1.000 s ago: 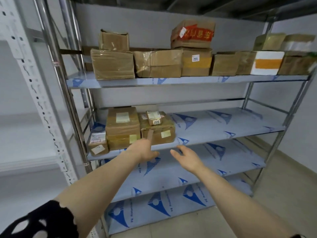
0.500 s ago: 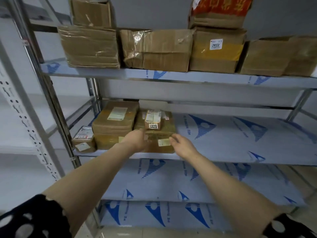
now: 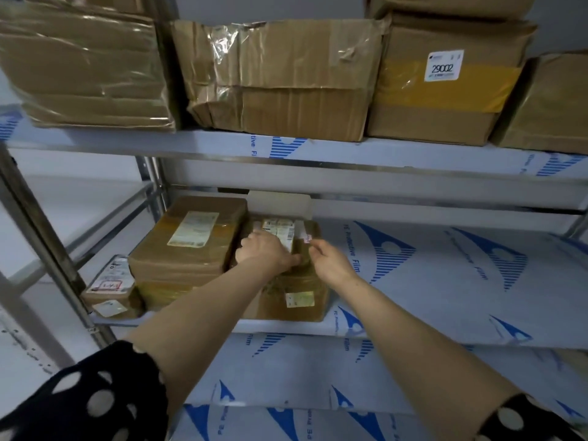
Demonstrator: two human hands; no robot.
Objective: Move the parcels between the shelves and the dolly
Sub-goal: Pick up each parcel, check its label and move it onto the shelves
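- The small parcel lies on top of the box, toward the box's back edge.
- Its long axis runs left to right across the box, so I have one of my hands at each end.
- My left hand is nearer, with its fingers curled over the parcel's left end.
- My right hand is at the box's top right, fingers bent against the parcel's other end. I cannot tell if they grip.
- I judge the lift comes up, then toward me.

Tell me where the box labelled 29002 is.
Head view: the box labelled 29002 sits on the upper shelf, right of centre, between a crumpled taped carton on its left and a brown box on its right.
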